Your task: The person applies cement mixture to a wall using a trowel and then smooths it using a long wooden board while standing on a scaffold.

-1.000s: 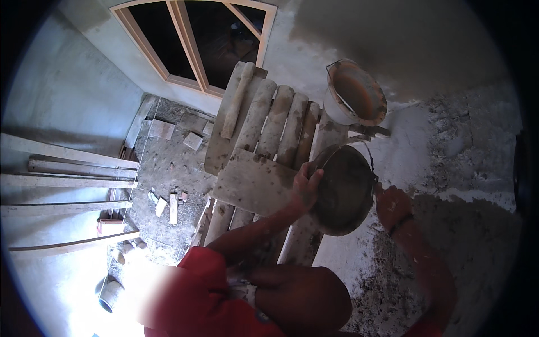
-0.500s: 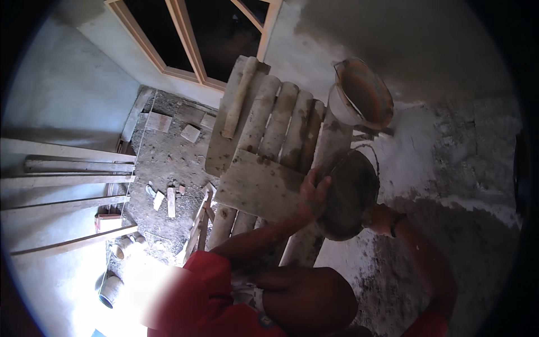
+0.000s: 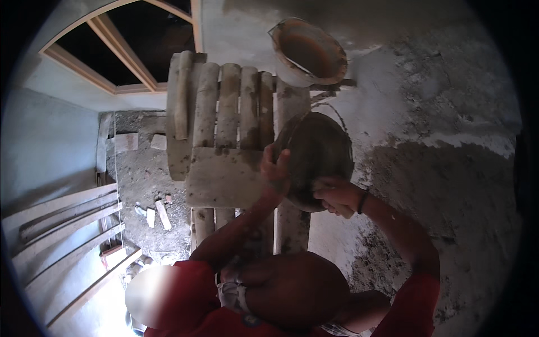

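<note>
A dark, round bucket point(image 3: 321, 147) with grey wet-looking mortar inside and a thin wire handle stands tilted on the right side of the planks. My left hand point(image 3: 275, 171) grips its left rim, thumb up. My right hand point(image 3: 338, 195) is closed over the near right part of the bucket, a dark band at its wrist. A tan bit shows under those fingers, too dim to tell whether it is a tool's handle. Beside my left hand lies a flat board point(image 3: 224, 178), spotted with mortar.
Round poles point(image 3: 227, 106) and planks form a raised platform. A second bucket point(image 3: 311, 53), pale with an orange-brown inside, stands at its far right corner. A wooden window frame point(image 3: 120, 48) is far left. Loose boards point(image 3: 67, 222) lean at left above the rubble-strewn floor point(image 3: 140, 174). Plaster wall point(image 3: 426, 112) borders the right.
The view has shifted, so the platform and buckets sit further left and higher. My right hand has moved from the bucket's right rim inward over its near part. My left hand keeps its grip.
</note>
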{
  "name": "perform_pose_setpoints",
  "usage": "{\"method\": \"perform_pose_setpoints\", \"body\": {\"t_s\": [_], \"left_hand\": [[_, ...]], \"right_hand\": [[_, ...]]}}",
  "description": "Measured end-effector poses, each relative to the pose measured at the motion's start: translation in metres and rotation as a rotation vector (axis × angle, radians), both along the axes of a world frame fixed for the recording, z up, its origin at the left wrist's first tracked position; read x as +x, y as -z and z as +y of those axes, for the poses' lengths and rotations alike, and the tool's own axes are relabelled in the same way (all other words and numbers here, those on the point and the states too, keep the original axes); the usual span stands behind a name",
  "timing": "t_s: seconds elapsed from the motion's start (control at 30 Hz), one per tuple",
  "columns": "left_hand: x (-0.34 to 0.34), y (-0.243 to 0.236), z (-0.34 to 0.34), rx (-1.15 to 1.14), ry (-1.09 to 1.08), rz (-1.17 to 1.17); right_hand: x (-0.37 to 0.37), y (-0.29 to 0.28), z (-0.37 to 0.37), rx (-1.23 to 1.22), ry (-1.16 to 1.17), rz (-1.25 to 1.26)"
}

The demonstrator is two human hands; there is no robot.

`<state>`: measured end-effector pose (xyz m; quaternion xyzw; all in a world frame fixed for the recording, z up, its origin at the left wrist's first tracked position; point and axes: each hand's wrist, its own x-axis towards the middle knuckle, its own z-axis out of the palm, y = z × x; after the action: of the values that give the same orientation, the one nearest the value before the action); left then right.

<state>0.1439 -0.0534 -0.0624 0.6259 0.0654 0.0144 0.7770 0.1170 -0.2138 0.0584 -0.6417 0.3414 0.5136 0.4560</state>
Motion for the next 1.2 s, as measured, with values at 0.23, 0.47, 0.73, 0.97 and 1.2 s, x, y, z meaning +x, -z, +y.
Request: {"method": "perform_pose_setpoints", "body": {"t_s": [0.23, 0.47, 0.73, 0.97, 1.2], "left_hand": [[0.001, -0.013, 0.007, -0.009, 0.059, 0.157], [0.001, -0.013, 0.015, -0.072, 0.053, 0.140], [0.001, -0.004, 0.000, 0.095, 0.042, 0.097], [0.003, 0.009, 0.003, -0.064, 0.005, 0.052], [0.005, -0.012, -0.004, 0.086, 0.049, 0.158]], "right_hand": [[-0.018, -0.031, -0.036, -0.044, 0.037, -0.220], [-0.024, -0.058, -0.033, -0.753, -0.918, -0.880], [-0.036, -0.002, -0.049, -0.581, -1.027, -0.903], [-0.010, -0.028, -0.014, -0.619, -1.402, -0.766], [-0.049, -0.010, -0.030, -0.499, -1.330, -1.010]]}}
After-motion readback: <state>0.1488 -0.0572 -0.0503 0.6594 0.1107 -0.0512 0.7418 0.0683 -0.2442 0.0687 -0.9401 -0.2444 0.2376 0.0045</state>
